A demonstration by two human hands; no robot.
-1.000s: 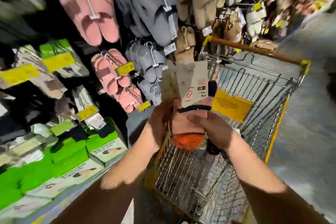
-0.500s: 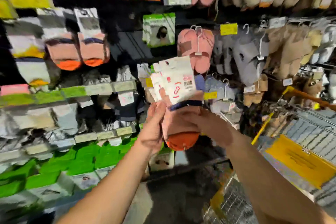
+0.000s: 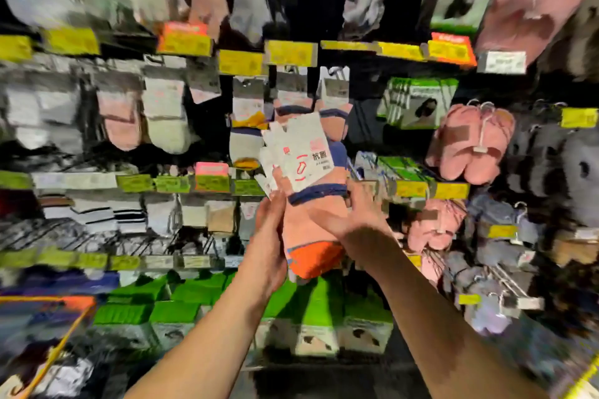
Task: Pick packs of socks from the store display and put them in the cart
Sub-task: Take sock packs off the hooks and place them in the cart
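Observation:
A bundle of sock packs [image 3: 308, 217], pink with a navy band, orange toes and white card labels, is held up in front of the store display. My left hand [image 3: 269, 243] grips the bundle's left side. My right hand [image 3: 353, 207] holds its right side with the fingers wrapped over the pink socks. More packs of the same pink socks [image 3: 334, 113] hang on the rack just behind and above. The cart shows only as a yellow sliver [image 3: 583, 379] at the bottom right corner.
Rows of hanging socks [image 3: 155, 113] with yellow price tags [image 3: 240, 61] fill the wall. Green boxed packs [image 3: 175, 304] line the low shelf. Pink slippers [image 3: 470, 142] and grey slippers hang at the right. An orange-rimmed basket [image 3: 48, 334] sits at the lower left.
The view has swung left from the cart to face the sock display squarely. Both hands still hold the same bundle of packs, raised toward the rack.

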